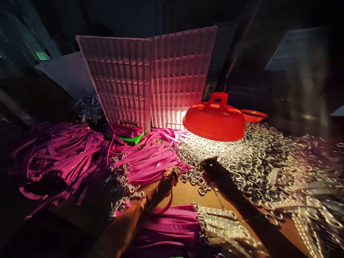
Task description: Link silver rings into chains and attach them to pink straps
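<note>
My left hand (171, 175) is closed, its fingers curled round a pink strap (168, 206) whose loop hangs below the wrist. To its right, my right hand (212, 168) is a dark shape against the lamplight, fingertips pinched together above the metal rings. A thin pale strand (218, 197) dangles under it; what the fingertips grip is too small and dark to make out. Below both hands lies a row of pink straps (172, 224) joined to silvery chains (220, 213). Behind my left hand is another layer of pink straps (150, 161) with metal fittings (125, 177) at their left ends.
A red lamp shade (215, 122) hangs low over a wide heap of metal rings (249, 161). More chains (314, 215) lie at right. A tangled pile of pink straps (61, 154) sits at left, near a green tray (134, 138). Two ribbed panels (120, 79) stand behind.
</note>
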Demonstrator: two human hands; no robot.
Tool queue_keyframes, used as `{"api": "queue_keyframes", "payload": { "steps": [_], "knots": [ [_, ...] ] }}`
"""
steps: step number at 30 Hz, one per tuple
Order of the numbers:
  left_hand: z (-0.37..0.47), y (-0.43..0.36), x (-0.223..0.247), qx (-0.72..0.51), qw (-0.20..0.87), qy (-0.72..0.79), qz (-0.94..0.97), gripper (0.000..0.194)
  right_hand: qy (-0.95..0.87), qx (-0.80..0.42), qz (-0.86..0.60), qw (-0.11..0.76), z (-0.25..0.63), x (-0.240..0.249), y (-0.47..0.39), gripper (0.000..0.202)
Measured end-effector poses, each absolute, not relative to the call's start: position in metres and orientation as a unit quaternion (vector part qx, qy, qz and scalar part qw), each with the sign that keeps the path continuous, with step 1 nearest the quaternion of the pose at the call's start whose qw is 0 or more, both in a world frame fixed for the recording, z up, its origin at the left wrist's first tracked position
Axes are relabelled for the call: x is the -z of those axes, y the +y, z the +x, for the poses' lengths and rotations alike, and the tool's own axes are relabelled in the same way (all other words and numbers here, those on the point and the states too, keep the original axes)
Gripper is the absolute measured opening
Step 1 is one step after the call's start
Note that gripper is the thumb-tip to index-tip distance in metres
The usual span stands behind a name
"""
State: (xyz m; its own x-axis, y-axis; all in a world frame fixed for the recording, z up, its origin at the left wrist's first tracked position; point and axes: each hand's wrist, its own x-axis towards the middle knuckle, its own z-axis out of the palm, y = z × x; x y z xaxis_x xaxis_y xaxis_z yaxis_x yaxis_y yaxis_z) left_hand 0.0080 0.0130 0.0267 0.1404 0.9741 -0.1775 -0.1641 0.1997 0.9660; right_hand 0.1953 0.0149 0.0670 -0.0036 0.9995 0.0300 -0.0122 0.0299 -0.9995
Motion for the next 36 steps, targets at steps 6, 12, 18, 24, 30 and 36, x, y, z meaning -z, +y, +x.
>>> {"api": "queue_keyframes", "payload": {
  "steps": [6, 12, 18, 24, 30, 36],
  "knots": [
    [0.014, 0.007, -0.034, -0.422, 0.686, 0.421, 0.417, 0.038, -0.495, -0.503, -0.486, 0.516, 0.171, -0.043, -0.002, 0.042],
    [0.025, 0.001, -0.049, -0.405, 0.718, 0.424, 0.375, 0.044, -0.511, -0.477, -0.471, 0.539, 0.161, -0.026, -0.001, 0.04],
    [0.024, 0.003, -0.051, -0.367, 0.776, 0.383, 0.342, 0.043, -0.571, -0.402, -0.484, 0.527, 0.158, -0.027, -0.005, 0.026],
    [0.02, 0.005, -0.036, -0.37, 0.726, 0.38, 0.438, 0.036, -0.628, -0.367, -0.49, 0.48, 0.164, -0.04, -0.001, 0.014],
    [0.02, 0.0, -0.044, -0.38, 0.626, 0.418, 0.537, 0.034, -0.664, -0.355, -0.508, 0.418, 0.17, -0.039, 0.013, 0.013],
    [0.018, -0.002, -0.067, -0.3, 0.677, 0.455, 0.494, 0.034, -0.676, -0.428, -0.464, 0.381, 0.169, -0.056, 0.006, 0.019]
  ]
}}
